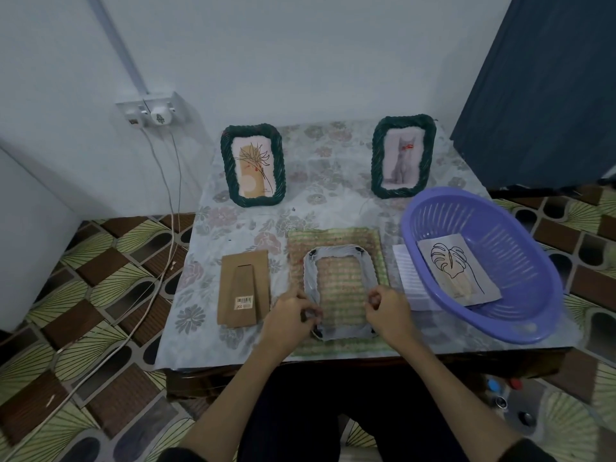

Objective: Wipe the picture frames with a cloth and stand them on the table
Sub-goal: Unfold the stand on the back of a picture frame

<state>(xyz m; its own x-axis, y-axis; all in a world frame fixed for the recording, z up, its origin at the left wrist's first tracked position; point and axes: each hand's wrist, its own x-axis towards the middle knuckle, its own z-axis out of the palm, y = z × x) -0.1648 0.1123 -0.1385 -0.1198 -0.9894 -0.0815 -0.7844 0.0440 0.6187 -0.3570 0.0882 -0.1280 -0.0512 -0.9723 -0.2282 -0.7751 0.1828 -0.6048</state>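
An empty grey woven frame (340,253) lies flat, back side up, on a green mat (333,235) near the table's front edge. My left hand (290,320) pinches the frame's lower left corner. My right hand (388,311) has curled fingers at the frame's right side, near its lower corner; whether it grips the frame is unclear. Two dark green woven frames stand upright at the back: one with a flower picture (253,165), one with a cat picture (402,156). A brown cardboard frame back (244,288) lies left of the mat. No cloth shows apart from the mat.
A purple plastic basket (506,228) sits tilted at the right front, holding a leaf drawing (458,270). White ridged sheets (411,278) lie under the basket's left rim. The table (316,208) has a floral cover. Cables (173,208) hang from a wall socket at the left.
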